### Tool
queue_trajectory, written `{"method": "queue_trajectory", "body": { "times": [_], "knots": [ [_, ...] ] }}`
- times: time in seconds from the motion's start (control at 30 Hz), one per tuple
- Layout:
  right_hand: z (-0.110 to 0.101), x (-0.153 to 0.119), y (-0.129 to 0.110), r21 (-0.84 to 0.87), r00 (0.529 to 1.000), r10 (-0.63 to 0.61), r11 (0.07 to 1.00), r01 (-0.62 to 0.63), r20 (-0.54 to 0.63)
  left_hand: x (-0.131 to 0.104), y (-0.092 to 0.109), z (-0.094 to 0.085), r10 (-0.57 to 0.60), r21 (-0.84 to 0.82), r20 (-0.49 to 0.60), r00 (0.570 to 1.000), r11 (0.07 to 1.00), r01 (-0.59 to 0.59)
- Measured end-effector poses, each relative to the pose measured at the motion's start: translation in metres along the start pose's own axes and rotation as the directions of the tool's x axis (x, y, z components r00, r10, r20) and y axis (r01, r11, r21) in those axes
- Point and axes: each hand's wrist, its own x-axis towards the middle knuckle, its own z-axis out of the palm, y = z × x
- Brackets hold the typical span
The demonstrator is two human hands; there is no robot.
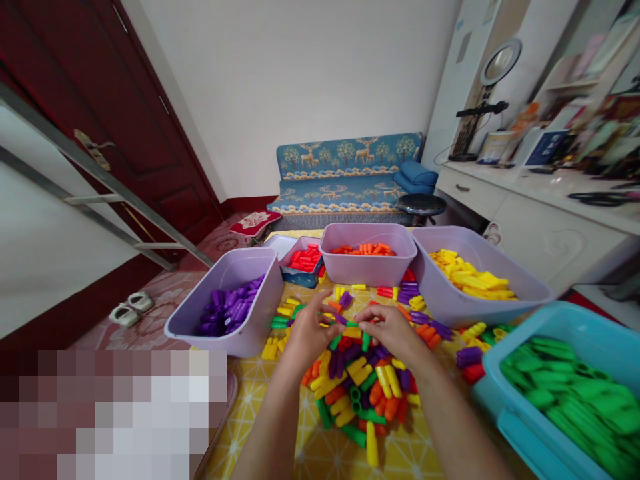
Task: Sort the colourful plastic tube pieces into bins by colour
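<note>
A mixed heap of tube-shaped plastic pieces (350,390) in purple, green, yellow, orange and red lies on the table, several joined side by side. My left hand (313,331) hovers over the heap's far left side, its fingers apart. Close to its thumb and fingertips is a purple piece (341,319); I see no firm grip on it. Opposite, my right hand (387,327) has its fingers bent and brought together at a green piece (353,325). The fingers partly cover that piece. More loose pieces lie beyond both hands.
Around the heap stand lilac bins with purple (177,320), orange (367,270) and yellow pieces (525,297), a small box (300,275) of red ones, and a turquoise bin (510,400) of green ones. Beyond are a blue sofa (345,190) and a stool (421,204). A metal ladder (100,199) leans left.
</note>
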Motion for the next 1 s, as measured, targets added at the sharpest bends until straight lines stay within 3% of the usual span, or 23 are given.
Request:
{"method": "queue_trajectory", "body": {
  "times": [0.07, 0.17, 0.27, 0.4, 0.5, 0.57, 0.63, 0.67, 0.73, 0.77, 0.8, 0.83, 0.87, 0.93, 1.0],
  "knots": [
    [-0.001, -0.002, -0.001, -0.041, 0.999, -0.01, 0.999, 0.012, 0.05, 0.003, 0.002, 0.001, 0.025, -0.109, -0.075, 0.997, 0.993, -0.033],
    [0.006, -0.007, -0.011, 0.053, 0.991, -0.065, 0.997, 0.059, 0.117, 0.005, 0.007, 0.005, 0.075, -0.27, -0.12, 0.99, 0.957, -0.106],
    [0.018, -0.011, -0.022, 0.142, 0.984, -0.118, 0.985, 0.098, 0.135, 0.004, 0.012, 0.01, 0.085, -0.369, -0.086, 0.993, 0.923, -0.111],
    [0.024, -0.011, -0.026, 0.131, 0.987, -0.109, 0.987, 0.093, 0.118, 0.003, 0.013, 0.012, 0.092, -0.414, -0.031, 0.995, 0.905, -0.096],
    [0.017, -0.01, -0.027, 0.189, 0.993, -0.106, 0.978, 0.093, 0.058, 0.004, 0.01, 0.01, 0.077, -0.396, -0.036, 0.996, 0.914, -0.084],
    [0.009, -0.011, -0.032, 0.276, 0.989, -0.108, 0.952, 0.131, -0.098, 0.005, 0.007, 0.008, 0.033, -0.366, -0.063, 0.997, 0.929, -0.054],
    [-0.002, -0.017, -0.043, 0.366, 0.921, -0.122, 0.892, 0.265, -0.371, 0.006, 0.002, 0.005, -0.004, -0.336, -0.092, 0.996, 0.941, -0.027],
    [-0.007, -0.022, -0.05, 0.384, 0.837, -0.133, 0.842, 0.378, -0.531, 0.007, -0.001, 0.003, -0.015, -0.32, -0.101, 0.995, 0.947, -0.018],
    [-0.02, -0.032, -0.064, 0.327, 0.565, -0.132, 0.7, 0.635, -0.814, 0.009, -0.009, -0.001, -0.013, -0.266, -0.106, 0.994, 0.964, -0.015],
    [-0.026, -0.037, -0.069, 0.262, 0.427, -0.124, 0.629, 0.732, -0.896, 0.01, -0.013, -0.003, -0.006, -0.218, -0.114, 0.994, 0.976, -0.019],
    [-0.033, -0.041, -0.073, 0.215, 0.331, -0.108, 0.57, 0.793, -0.937, 0.011, -0.016, -0.005, 0.008, -0.146, -0.132, 0.991, 0.989, -0.027],
    [-0.038, -0.044, -0.075, 0.208, 0.294, -0.086, 0.521, 0.828, -0.952, 0.011, -0.02, -0.007, 0.033, -0.042, -0.161, 0.986, 0.998, -0.04],
    [-0.042, -0.045, -0.075, 0.23, 0.295, -0.06, 0.488, 0.842, -0.953, 0.011, -0.022, -0.009, 0.067, 0.091, -0.197, 0.978, 0.995, -0.05],
    [-0.047, -0.043, -0.071, 0.31, 0.361, -0.017, 0.478, 0.822, -0.932, 0.011, -0.026, -0.013, 0.146, 0.39, -0.268, 0.952, 0.92, -0.031],
    [-0.046, -0.036, -0.064, 0.355, 0.424, -0.003, 0.543, 0.761, -0.906, 0.008, -0.027, -0.017, 0.187, 0.616, -0.318, 0.929, 0.786, 0.053]
  ]
}}
